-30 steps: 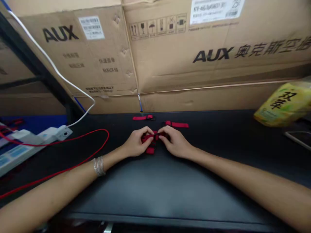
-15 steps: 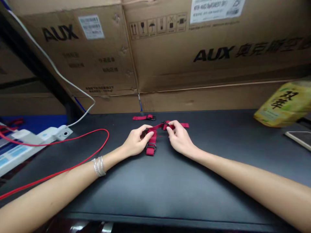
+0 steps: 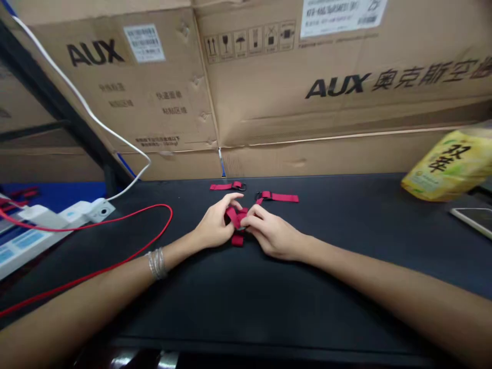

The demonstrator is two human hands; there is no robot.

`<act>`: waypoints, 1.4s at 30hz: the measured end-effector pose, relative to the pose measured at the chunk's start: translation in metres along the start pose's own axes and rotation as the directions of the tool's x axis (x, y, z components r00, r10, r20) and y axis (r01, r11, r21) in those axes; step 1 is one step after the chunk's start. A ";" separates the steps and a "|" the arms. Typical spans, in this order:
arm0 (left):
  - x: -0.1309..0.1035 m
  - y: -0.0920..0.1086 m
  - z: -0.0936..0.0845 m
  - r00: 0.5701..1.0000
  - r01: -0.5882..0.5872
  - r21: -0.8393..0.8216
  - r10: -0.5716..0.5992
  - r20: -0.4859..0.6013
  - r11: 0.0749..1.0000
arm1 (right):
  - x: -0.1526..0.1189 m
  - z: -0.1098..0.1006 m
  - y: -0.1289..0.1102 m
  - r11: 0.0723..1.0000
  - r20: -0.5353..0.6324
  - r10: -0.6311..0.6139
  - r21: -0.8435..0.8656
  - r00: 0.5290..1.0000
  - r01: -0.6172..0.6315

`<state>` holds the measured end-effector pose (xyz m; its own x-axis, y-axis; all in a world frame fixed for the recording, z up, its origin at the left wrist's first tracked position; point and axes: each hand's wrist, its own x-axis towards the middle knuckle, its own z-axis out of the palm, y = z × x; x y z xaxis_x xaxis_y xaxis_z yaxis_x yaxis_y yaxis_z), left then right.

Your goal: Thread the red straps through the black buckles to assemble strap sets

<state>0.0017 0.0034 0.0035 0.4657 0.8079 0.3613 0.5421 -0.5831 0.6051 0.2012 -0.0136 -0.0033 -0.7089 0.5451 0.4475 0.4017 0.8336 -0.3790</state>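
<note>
Between my two hands is a red webbing strap (image 3: 234, 217), bunched and partly covered by fingers. My left hand (image 3: 217, 223) grips its left side, with the index finger arched above it. The fingertips of my right hand (image 3: 271, 230) pinch the strap from the right. A short red loop (image 3: 237, 241) shows below the hands on the table; its metal rings are hidden now. Behind my right hand lies a red strap end with a dark buckle (image 3: 279, 197). A separate short red strap with a black ring (image 3: 226, 186) lies farther back.
Large cardboard boxes (image 3: 261, 113) stand along the back of the black table (image 3: 246, 302). To the left are a white power strip (image 3: 38, 236) and a red cable (image 3: 115, 266). A yellow pouch (image 3: 446, 164) and a phone (image 3: 474, 220) lie at the right.
My right hand has let go of the buckle at the right and moved left and down to the strap by my left hand. The strap between the hands is now bunched.
</note>
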 end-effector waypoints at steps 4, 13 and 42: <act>0.000 -0.004 0.000 0.999 0.032 -0.007 -0.032 -0.026 0.999 | 0.000 -0.001 0.001 1.000 -0.017 -0.010 0.029 1.000 0.010; 0.001 0.000 0.001 0.998 0.065 -0.016 -0.066 -0.024 0.998 | 0.001 -0.001 0.002 0.992 -0.261 0.076 0.120 0.962 -0.046; 0.001 0.004 0.004 0.999 0.029 0.125 -0.032 0.021 0.992 | 0.005 0.003 0.012 0.895 -0.418 0.446 0.202 0.791 -0.397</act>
<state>0.0067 0.0019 0.0034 0.4625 0.8241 0.3270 0.6385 -0.5655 0.5220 0.2008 -0.0014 -0.0076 -0.1397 0.8403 0.5238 0.5240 0.5116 -0.6810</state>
